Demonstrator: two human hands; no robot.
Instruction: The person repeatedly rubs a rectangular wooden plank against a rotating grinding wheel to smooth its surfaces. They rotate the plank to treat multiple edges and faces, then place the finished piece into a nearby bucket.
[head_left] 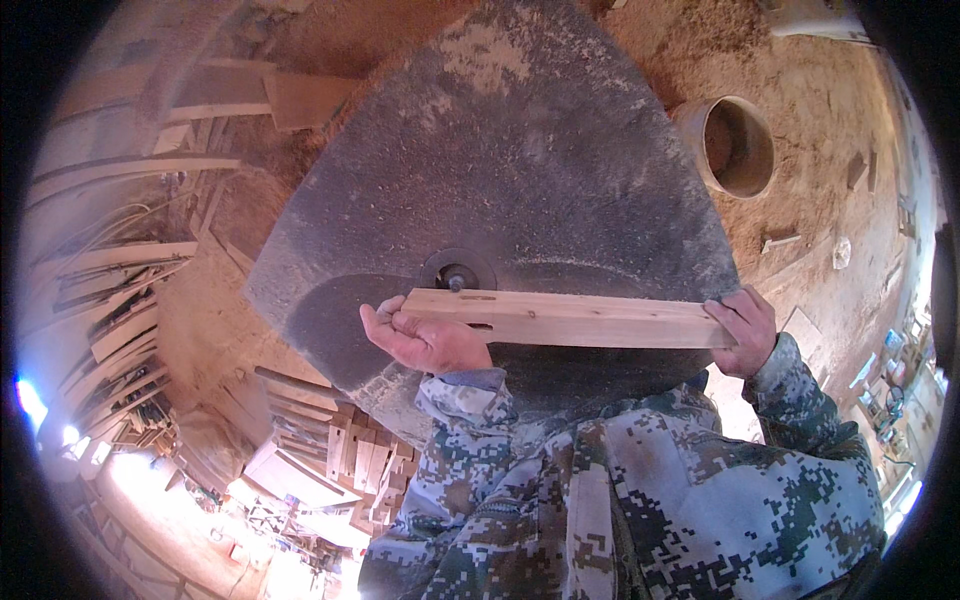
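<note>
A pale wooden board (600, 318) lies crosswise in front of me over a dark, dusty machine table (560, 170). My left hand (435, 342) grips its left end, thumb and fingers bent round the near edge and end. At the other end, the fingers of my right hand (746, 330) are closed round the wood. Two narrow slots show in the board's left part. Right behind that left end a round spindle (457, 277) stands in its dark ring in the table; whether the wood touches it I cannot tell.
Sawdust covers the floor (800, 100). A round, hollow bin or pipe (737, 147) stands beyond the table's right side. Stacked timber (350, 450) sits at the lower left, and long boards (120, 330) lean along the left. Small wood scraps (782, 242) lie at the right.
</note>
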